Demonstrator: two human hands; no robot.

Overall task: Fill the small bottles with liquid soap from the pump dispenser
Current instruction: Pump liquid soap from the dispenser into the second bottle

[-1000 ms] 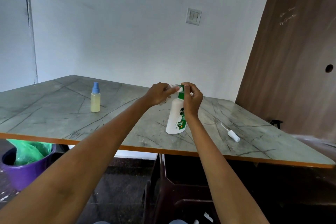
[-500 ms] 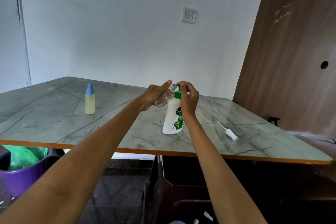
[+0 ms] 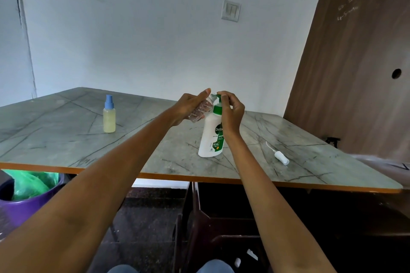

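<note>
Small clear bottle [image 3: 200,109], tilted, is gripped by the left hand [image 3: 188,106], mouth at the pump dispenser [image 3: 211,137] nozzle; contents indiscernible. Right hand [image 3: 230,109] fingers curl over the pump head, hiding it. Dispenser stands near the table [image 3: 66,139] front edge; open surface lies between it and the filled spray bottle [image 3: 109,115].

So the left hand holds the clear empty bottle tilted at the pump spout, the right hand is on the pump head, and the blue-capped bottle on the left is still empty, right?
Not quite. The head view shows the blue-capped bottle already filled with pale yellowish liquid, not empty. The rest holds: the left hand holds the clear empty bottle tilted at the spout, and the right hand is on the head of the pump dispenser.
</note>
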